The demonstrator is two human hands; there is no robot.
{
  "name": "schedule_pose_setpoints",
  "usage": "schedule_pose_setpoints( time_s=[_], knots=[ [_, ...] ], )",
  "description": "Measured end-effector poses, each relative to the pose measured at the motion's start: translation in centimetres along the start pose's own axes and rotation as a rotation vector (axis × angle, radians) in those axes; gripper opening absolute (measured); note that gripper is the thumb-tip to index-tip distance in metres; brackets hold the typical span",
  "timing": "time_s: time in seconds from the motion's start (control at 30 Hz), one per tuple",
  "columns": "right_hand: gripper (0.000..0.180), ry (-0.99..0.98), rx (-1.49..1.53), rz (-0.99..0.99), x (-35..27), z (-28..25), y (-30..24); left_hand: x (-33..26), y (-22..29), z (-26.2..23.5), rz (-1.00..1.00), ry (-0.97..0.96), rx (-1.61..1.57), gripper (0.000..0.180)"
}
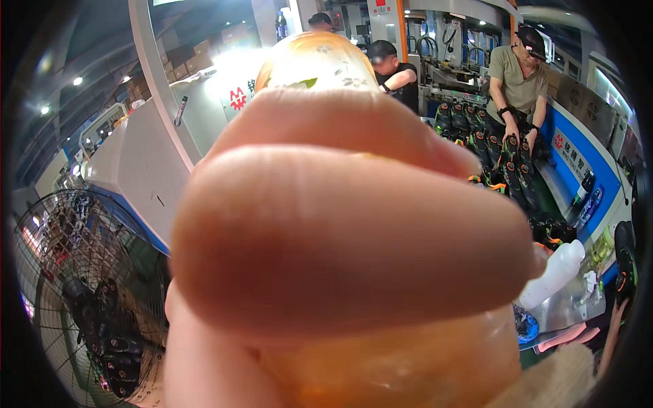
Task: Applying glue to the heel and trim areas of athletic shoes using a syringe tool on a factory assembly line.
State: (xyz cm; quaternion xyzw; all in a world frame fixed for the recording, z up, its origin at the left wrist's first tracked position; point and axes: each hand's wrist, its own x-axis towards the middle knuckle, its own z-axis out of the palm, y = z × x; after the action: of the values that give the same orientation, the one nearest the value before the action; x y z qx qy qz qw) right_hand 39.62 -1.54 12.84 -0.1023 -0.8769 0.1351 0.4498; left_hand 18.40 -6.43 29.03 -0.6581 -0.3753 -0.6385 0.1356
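Very close to the camera, my left hand (354, 238) fills the middle of the head view. Blurred, bent fingers lie across it, their ends toward the right. They are wrapped round a glossy orange-and-white thing with a flower pattern (320, 61). Its rounded upper part shows above the fingers and more orange surface shows below; its kind cannot be told. I take this hand as the left because its flesh runs down to the lower left. My right hand cannot be made out. A pale, blurred, fuzzy shape (554, 381) sits at the lower right.
A caged fan (88, 285) stands at left before a white machine (129, 163). At right, a person (520, 81) handles black shoes (513, 170) among several others. A white bottle (554, 272) lies nearer. Another person's arm (612, 333) reaches a shoe (624, 258) at the right edge.
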Motion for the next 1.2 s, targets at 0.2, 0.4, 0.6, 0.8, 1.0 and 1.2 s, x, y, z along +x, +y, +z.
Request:
schedule_pose_setpoints(
  time_s=[0.2, 0.4, 0.6, 0.8, 1.0, 1.2],
  knots=[
    [0.031, -0.009, 0.026, -0.007, 0.0, -0.1, 0.6, 1.0, -0.1, 0.6, 0.035, 0.033, 0.037, 0.054],
    [0.029, -0.116, -0.017, 0.043, -1.1, 1.2, 0.5, 1.2, -1.9, 0.2, 0.046, 0.077, 0.018, 0.059],
    [0.029, -0.108, 0.05, 0.022, 0.4, 1.2, -0.2, 2.7, -3.8, 0.0, 0.106, -0.134, -0.503, 0.011],
    [0.037, -0.128, 0.04, 0.102, -0.6, 1.8, 0.2, -0.9, -8.4, 1.1, 0.398, -0.138, -0.666, 0.058],
    [0.05, -0.023, 0.198, 0.109, -1.0, 4.0, -0.9, -13.0, -10.8, -3.9, -0.404, -0.537, -0.823, 0.07],
    [0.038, -0.127, 0.168, 0.136, -1.2, 6.9, -0.8, -27.2, -8.2, -6.3, -1.011, -0.689, -0.599, 0.073]
  ],
)
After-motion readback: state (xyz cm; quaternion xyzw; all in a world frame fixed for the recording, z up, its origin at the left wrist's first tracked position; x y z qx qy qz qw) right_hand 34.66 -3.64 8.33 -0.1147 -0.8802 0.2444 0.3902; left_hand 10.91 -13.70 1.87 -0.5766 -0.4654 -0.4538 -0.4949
